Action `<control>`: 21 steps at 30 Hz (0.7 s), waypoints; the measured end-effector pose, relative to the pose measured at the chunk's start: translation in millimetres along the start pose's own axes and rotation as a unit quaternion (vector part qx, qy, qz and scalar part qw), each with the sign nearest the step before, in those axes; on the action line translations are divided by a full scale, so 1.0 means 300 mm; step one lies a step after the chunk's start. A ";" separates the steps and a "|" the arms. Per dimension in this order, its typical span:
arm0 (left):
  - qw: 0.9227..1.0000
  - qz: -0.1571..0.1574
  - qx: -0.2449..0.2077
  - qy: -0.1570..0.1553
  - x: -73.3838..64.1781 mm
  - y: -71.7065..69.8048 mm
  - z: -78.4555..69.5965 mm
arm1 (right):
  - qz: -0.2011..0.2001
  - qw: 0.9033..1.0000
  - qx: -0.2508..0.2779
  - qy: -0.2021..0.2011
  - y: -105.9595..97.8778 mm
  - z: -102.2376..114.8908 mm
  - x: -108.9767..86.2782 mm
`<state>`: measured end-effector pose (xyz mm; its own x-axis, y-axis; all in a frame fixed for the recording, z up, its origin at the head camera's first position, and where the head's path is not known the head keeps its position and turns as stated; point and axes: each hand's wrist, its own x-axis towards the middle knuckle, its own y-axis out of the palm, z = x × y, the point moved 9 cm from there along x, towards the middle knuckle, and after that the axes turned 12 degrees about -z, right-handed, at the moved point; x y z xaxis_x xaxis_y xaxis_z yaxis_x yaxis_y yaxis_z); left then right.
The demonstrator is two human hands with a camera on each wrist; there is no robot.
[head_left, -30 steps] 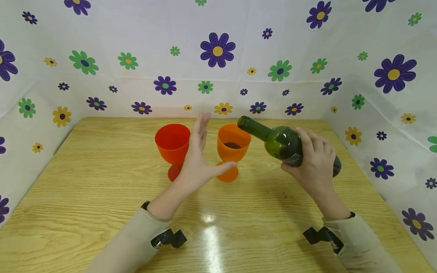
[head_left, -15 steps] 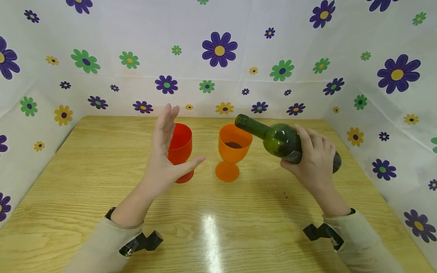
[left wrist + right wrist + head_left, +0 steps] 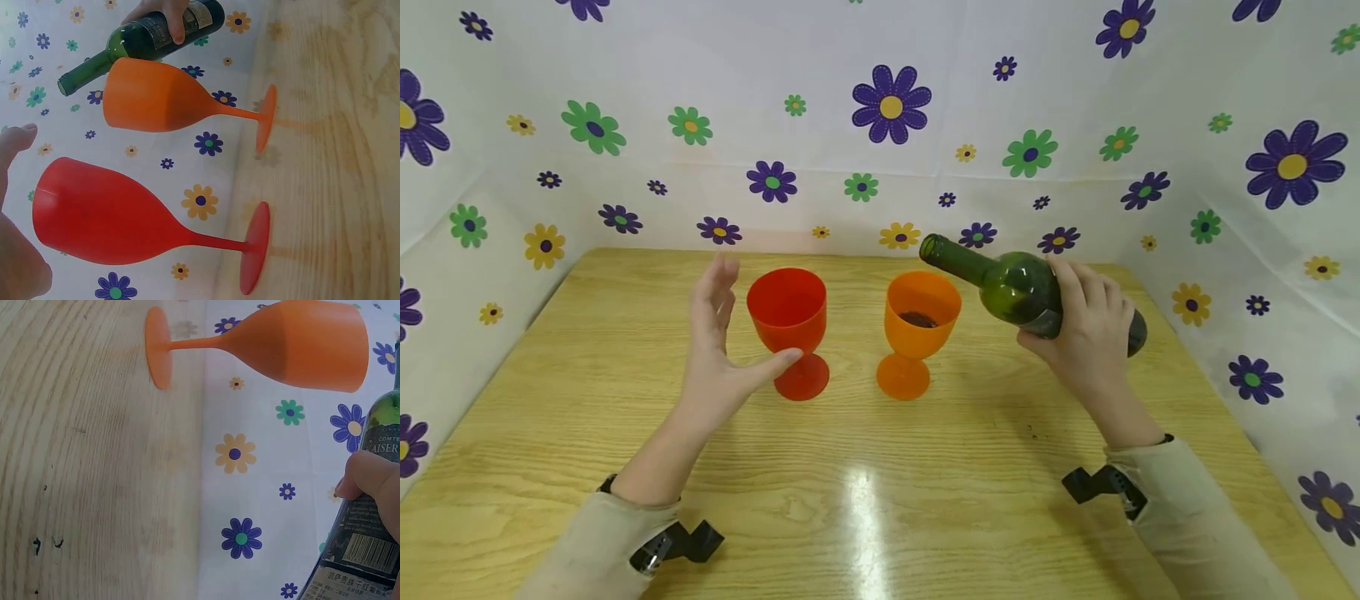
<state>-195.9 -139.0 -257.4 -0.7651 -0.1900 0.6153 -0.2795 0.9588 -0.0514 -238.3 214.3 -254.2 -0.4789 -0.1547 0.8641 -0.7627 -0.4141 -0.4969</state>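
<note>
My right hand (image 3: pixel 1092 337) grips a green wine bottle (image 3: pixel 1017 287) round its body, tilted with the neck pointing up and left. In the head view the bottle's mouth overlaps the far rim area of an orange goblet (image 3: pixel 917 340), which stands upright with something dark in its bowl. A red goblet (image 3: pixel 792 335) stands upright to the left of it. Beside the red goblet, my left hand (image 3: pixel 709 367) is spread with fingers up and thumb out, holding nothing; the thumb overlaps the bowl's lower part. In the right wrist view, a thumb lies across the dark bottle label (image 3: pixel 369 519).
The goblets stand on a wood-grain table (image 3: pixel 775 492). A few dark specks (image 3: pixel 1034 433) lie on it right of the orange goblet. A white flowered cloth (image 3: pixel 820 83) hangs behind and along both sides.
My left hand has moved left, from between the goblets, across the red one, to its left side. The bottle has risen slightly in my right hand's grip and stays tilted.
</note>
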 end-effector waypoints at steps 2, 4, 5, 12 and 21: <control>1.000 0.005 0.005 -0.019 -0.005 0.000 0.031 | -0.002 1.000 0.004 0.002 0.012 -0.005 0.010; 0.999 0.008 0.009 -0.045 -0.010 0.003 0.066 | -0.002 1.000 0.010 0.005 0.027 -0.010 0.020; 0.998 0.009 0.007 -0.055 -0.012 0.004 0.082 | 0.000 1.000 0.013 0.007 0.035 -0.012 0.025; 0.994 0.020 -0.007 -0.109 -0.025 0.024 0.171 | 0.026 1.000 0.014 -0.003 0.095 -0.013 0.066; 0.989 0.023 -0.034 -0.141 -0.038 0.052 0.225 | 0.030 0.999 0.025 -0.028 0.162 -0.004 0.109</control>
<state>-230.7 -136.1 -318.2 -0.9099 -0.1882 0.3698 -0.2082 0.9780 -0.0145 -291.4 190.1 -250.2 -0.4977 -0.2296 0.8364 -0.7101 -0.4459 -0.5449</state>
